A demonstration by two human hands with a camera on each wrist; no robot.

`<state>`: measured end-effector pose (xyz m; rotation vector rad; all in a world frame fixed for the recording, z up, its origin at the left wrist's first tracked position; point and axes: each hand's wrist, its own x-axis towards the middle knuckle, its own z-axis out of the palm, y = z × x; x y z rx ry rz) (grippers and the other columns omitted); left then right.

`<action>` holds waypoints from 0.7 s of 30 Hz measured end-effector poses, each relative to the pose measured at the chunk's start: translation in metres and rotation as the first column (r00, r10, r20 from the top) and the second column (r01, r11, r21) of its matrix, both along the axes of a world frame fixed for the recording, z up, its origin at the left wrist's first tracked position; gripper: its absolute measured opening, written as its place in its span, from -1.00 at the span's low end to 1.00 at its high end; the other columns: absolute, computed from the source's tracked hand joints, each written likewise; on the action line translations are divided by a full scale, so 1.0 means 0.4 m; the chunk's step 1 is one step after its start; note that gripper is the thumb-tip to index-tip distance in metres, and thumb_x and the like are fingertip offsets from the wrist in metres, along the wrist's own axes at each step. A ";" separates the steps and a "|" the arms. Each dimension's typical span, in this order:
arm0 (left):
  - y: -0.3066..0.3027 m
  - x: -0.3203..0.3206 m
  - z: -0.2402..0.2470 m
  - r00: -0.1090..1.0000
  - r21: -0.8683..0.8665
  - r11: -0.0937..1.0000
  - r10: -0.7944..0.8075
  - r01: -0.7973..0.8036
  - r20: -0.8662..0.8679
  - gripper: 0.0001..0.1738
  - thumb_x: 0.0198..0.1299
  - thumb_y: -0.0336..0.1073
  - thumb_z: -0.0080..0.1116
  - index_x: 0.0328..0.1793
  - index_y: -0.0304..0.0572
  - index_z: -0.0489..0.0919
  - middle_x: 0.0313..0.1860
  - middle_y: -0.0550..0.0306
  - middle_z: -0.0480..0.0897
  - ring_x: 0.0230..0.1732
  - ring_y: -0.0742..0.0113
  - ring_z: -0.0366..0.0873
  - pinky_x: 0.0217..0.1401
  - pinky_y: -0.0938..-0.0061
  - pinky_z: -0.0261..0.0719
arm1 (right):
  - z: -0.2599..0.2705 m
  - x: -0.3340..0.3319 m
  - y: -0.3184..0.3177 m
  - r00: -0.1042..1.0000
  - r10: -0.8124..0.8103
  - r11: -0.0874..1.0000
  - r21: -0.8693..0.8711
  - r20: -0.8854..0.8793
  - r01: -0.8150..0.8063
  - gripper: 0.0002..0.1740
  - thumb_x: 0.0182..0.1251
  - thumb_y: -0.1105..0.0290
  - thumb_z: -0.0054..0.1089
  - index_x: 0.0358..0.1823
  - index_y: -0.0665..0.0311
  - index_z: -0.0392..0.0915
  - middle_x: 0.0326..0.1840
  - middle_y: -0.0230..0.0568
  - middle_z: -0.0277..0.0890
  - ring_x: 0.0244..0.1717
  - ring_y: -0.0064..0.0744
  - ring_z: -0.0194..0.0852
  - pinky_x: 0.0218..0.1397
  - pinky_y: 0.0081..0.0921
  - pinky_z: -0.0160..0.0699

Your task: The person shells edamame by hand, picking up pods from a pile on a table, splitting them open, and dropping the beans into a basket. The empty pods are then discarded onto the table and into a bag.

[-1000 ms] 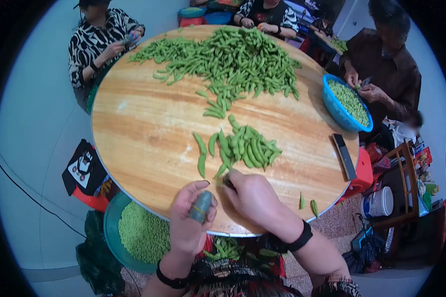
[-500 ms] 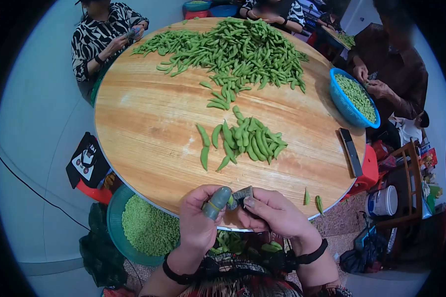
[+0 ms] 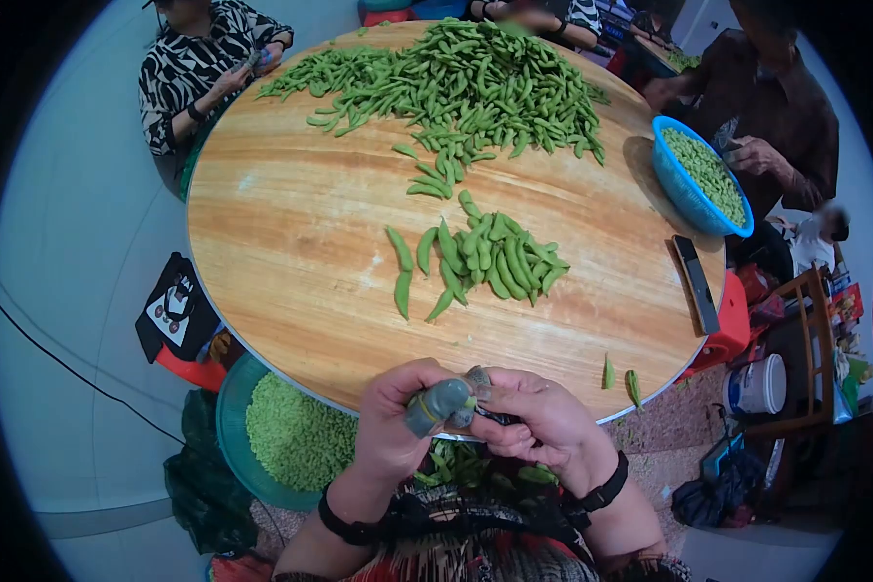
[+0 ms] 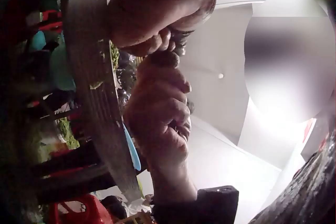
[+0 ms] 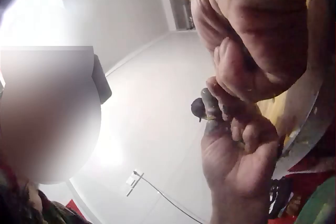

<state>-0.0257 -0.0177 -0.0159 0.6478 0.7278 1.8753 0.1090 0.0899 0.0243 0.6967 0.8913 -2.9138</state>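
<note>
In the head view, my left hand (image 3: 390, 422) and right hand (image 3: 548, 417) meet over the near edge of the round wooden table (image 3: 281, 233). A grey-green cover (image 3: 441, 403) with a yellow band sits on the left thumb. Between the fingertips of both hands is a green soybean pod (image 3: 470, 401), mostly hidden by the covered fingers. Beyond the hands lies a small pile of soybean pods (image 3: 504, 262). The left wrist view has the right hand (image 4: 160, 113) with curled fingers; the right wrist view has the left hand (image 5: 239, 153) below the right.
A large heap of pods (image 3: 495, 87) covers the table's far side. Below left stands a teal basin (image 3: 227, 417) of shelled beans. A blue bowl (image 3: 684, 194) of beans and a dark flat slab (image 3: 696, 286) are at the right. Other people sit around the table.
My right hand has come back from the small pile to my left hand with a pod. The pod is now more hidden between the fingers. The person at right has drawn one hand from the bowl.
</note>
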 end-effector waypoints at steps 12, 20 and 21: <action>-0.001 0.017 0.025 0.926 -0.213 0.915 0.289 -0.341 -0.244 -0.60 -0.04 -0.67 0.03 0.01 -0.46 0.45 -0.30 0.19 0.50 -0.42 0.62 0.36 -0.41 0.79 0.28 | -0.031 -0.061 0.038 0.994 -0.081 0.761 0.649 0.070 0.016 -0.80 0.34 0.30 0.03 -0.29 0.31 0.47 -0.69 -0.42 0.39 -0.69 -0.63 0.32 -0.66 -0.63 0.22; -0.014 -0.004 0.040 0.749 -0.176 0.951 0.079 -0.255 -0.658 -0.66 -0.01 -0.61 0.10 -0.04 -0.31 0.56 -0.33 0.17 0.56 -0.37 0.50 0.45 -0.38 0.65 0.38 | 0.007 -0.154 0.090 0.927 -0.199 -0.596 0.711 0.318 -0.372 -0.83 0.22 0.37 0.03 -0.23 0.31 0.45 -0.61 0.05 0.47 -0.50 0.07 0.49 -0.47 -0.15 0.46; -0.014 -0.005 0.049 0.479 -0.105 0.956 0.041 -0.274 -0.877 -0.70 0.01 -0.58 0.12 -0.07 -0.29 0.58 -0.35 0.15 0.57 -0.37 0.46 0.47 -0.37 0.61 0.39 | 0.010 -0.145 0.090 0.927 -0.205 -0.557 0.741 0.315 -0.375 -0.83 0.20 0.38 0.06 -0.25 0.31 0.45 -0.60 0.06 0.47 -0.49 0.07 0.49 -0.46 -0.17 0.46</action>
